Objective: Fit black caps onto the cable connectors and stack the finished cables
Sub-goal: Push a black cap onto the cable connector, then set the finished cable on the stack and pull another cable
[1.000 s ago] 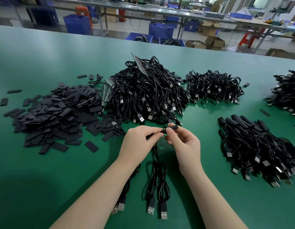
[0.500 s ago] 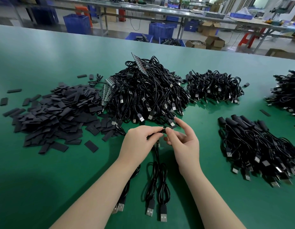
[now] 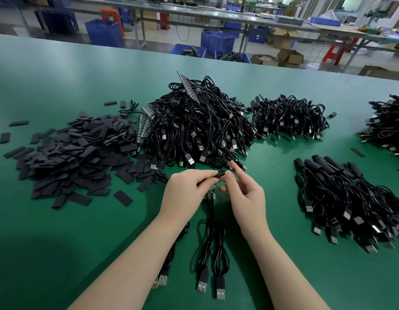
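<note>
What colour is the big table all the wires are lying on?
Green. The table shows plainly in the head view, the only one here.

We have one wide-angle view only, worn on the head and tipped forward and down across the green table [image 3: 60, 231]. It sits close above both forearms, and its upper edge reaches the workshop benches [image 3: 216, 12] beyond.

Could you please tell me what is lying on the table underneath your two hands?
Under the left hand and right hand, thin black cables run toward me, ending in USB plugs. A small green circuit board peeks out; the hands cover the cables' far ends.
</note>
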Available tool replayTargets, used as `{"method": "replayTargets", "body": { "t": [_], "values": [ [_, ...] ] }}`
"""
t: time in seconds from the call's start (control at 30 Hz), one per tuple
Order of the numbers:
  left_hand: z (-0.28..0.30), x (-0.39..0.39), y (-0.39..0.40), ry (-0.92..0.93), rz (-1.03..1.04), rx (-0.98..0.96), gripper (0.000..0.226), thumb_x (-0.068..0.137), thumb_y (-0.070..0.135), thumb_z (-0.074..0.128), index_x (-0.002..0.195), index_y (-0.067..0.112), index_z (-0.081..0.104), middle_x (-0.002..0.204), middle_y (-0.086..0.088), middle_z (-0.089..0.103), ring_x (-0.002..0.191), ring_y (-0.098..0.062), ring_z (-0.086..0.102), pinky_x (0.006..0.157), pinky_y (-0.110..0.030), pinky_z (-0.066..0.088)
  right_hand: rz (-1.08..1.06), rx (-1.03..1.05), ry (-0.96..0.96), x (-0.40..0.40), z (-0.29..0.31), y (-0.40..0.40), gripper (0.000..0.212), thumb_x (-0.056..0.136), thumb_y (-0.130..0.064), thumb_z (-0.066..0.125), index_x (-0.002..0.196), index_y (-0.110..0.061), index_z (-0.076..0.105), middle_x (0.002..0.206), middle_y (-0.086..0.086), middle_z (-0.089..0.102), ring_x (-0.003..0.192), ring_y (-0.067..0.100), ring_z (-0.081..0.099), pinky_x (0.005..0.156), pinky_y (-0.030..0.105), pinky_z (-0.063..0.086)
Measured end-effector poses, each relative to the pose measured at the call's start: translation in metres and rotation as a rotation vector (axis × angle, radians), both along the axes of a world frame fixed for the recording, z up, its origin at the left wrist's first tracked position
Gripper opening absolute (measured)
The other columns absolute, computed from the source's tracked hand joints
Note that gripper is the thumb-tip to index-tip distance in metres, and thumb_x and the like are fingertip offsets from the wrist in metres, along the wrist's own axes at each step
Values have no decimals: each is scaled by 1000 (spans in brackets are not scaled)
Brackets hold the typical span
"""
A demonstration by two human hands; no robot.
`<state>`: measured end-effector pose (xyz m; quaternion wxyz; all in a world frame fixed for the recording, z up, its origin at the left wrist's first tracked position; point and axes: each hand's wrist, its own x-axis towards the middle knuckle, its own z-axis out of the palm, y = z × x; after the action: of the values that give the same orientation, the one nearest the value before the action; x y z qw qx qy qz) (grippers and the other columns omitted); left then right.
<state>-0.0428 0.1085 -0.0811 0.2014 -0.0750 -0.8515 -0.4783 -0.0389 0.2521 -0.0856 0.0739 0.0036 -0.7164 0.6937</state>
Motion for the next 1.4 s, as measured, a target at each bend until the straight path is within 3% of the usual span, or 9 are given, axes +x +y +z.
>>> {"method": "replayTargets", "body": {
  "t": [0.2, 0.4, 0.6, 0.73, 0.87, 1.0, 1.1, 1.23, 1.4],
  "values": [
    [1, -1, -3, -2, 14, 30, 20, 88, 22, 71, 106, 29, 76, 93, 26, 67, 95, 8, 63, 83, -13, 51, 50, 90, -45, 0, -4, -2, 52, 95, -31, 65, 144, -32, 48, 89, -18, 74, 81, 17, 68, 68, 8, 48],
    [4, 0, 0, 194, 22, -241, 27, 91, 14, 65, 116, 23, 71, 107, 10, 71, 104, -11, 63, 95, -40, 47, 132, 317, 31, 1, -5, -6, 42, 93, -13, 62, 98, -54, 65, 87, -23, 74, 71, 19, 66, 62, 23, 51],
    [9, 6, 3, 504, 69, -452, 25, 86, 11, 68, 105, 23, 77, 96, 1, 69, 79, -23, 62, 73, -40, 50, 123, 338, 41, 1, -9, -3, 11, 87, -15, 69, 81, -24, 72, 74, -6, 72, 62, 8, 61, 58, 28, 49],
    [11, 12, 9, 664, -72, -495, 30, 87, 1, 59, 103, 19, 78, 90, -1, 71, 69, -21, 63, 62, -33, 51, 75, 428, 10, -1, -8, -4, 36, 84, -4, 64, 63, -32, 58, 55, -6, 60, 50, 0, 48, 47, 11, 37],
    [8, 12, 15, 714, -113, -465, 32, 86, -3, 60, 102, 18, 77, 96, 1, 73, 67, -21, 61, 61, -32, 51, 84, 319, 47, 3, -4, -4, 55, 86, 8, 58, 89, -46, 67, 79, -32, 70, 75, -10, 65, 66, 7, 47],
    [5, 10, 15, 646, -83, -405, 22, 92, 15, 66, 112, 17, 73, 106, 0, 70, 92, -19, 66, 80, -33, 52, -72, 162, 139, 4, 3, -2, 52, 84, 16, 61, 76, -35, 69, 75, -24, 71, 70, -9, 64, 64, 8, 47],
    [5, 5, 11, 507, -22, -355, 31, 93, 24, 64, 123, 17, 67, 111, 2, 67, 100, -15, 64, 84, -34, 53, -212, -48, 190, -3, 26, 8, 11, 93, -21, 66, 90, -27, 74, 89, -19, 75, 83, -5, 68, 73, 11, 51],
    [6, 4, 5, 229, -62, -380, 38, 94, 38, 53, 130, 27, 60, 115, 11, 65, 102, -7, 61, 89, -33, 49, -430, -118, 343, -17, 72, 58, 17, 101, -24, 56, 96, -22, 73, 89, -6, 75, 87, 8, 70, 82, 22, 57],
    [-4, -1, 7, -50, -210, -560, 55, 85, 68, 48, 131, 40, 55, 128, 21, 54, 117, -3, 50, 96, -28, 36, -651, 540, 237, -18, 105, 140, 26, 103, -38, 48, 95, -25, 69, 72, -6, 63, 63, 20, 59, 48, 25, 47]
  ]
}}
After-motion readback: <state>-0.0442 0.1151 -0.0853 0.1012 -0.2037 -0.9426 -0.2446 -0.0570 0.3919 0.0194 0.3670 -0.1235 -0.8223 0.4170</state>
